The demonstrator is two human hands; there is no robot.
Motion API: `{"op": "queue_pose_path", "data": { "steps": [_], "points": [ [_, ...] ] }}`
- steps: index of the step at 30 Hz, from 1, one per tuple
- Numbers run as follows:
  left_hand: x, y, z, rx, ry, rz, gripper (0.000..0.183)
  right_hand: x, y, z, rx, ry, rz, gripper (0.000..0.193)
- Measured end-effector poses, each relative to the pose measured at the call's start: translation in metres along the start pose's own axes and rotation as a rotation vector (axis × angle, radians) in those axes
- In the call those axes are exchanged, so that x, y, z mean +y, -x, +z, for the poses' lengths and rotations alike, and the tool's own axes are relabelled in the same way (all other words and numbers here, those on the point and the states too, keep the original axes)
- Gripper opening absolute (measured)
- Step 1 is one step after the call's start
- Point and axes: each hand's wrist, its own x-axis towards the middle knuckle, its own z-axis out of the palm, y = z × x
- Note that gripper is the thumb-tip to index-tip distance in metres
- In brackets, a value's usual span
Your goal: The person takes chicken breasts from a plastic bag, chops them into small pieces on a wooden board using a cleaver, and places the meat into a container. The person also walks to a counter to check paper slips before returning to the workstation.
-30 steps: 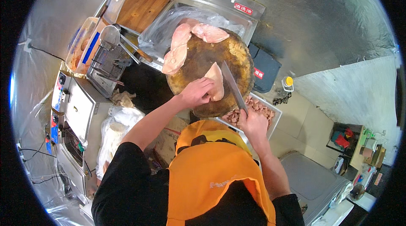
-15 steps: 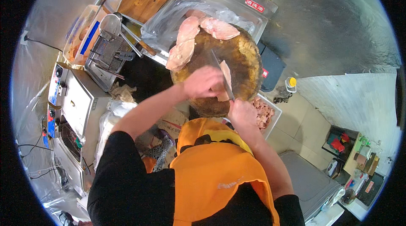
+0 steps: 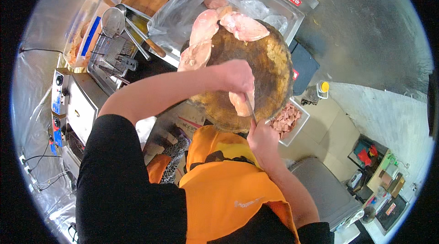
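The left hand (image 3: pixel 237 76) presses flat on a pale pink raw chicken piece (image 3: pixel 239 102) at the near edge of the round dark wooden chopping block (image 3: pixel 274 68), its grip spread over the meat. The right hand (image 3: pixel 263 138), just below, is closed around the handle of a knife (image 3: pixel 250 107) whose blade meets the meat. The piece looks glossy and pale. More raw fillets (image 3: pixel 206 27) lie across the block's far side.

1. Black short-sleeved shirt; sleeves end above the elbows.
2. Orange apron over chest, small pale marking near its lower part, dark patch near the neckline.
3. Forearms and both hands bare, ungloved.
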Motion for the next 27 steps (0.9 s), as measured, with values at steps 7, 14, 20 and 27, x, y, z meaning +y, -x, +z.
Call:
{"op": "queue_pose_path", "data": {
  "steps": [7, 14, 20, 27],
  "points": [
    [0.009, -0.005, 0.015, 0.032, 0.004, 0.055, 0.043, 0.014, 0.004, 0.037, 0.191, -0.03, -0.119, 0.033],
    [0.0, -0.002, 0.01, -0.085, 0.033, 0.024, 0.048, 0.0, -0.001, 0.024, -0.004, -0.099, 0.015, 0.034],
    [-0.001, 0.007, 0.018, 0.002, 0.005, -0.008, 0.046, -0.004, -0.007, 0.038, 0.054, -0.046, 0.021, 0.036],
    [0.02, 0.011, 0.0, 0.074, -0.038, -0.212, 0.063, 0.011, 0.016, 0.027, 0.086, 0.001, -0.053, 0.029]
  ]
}}
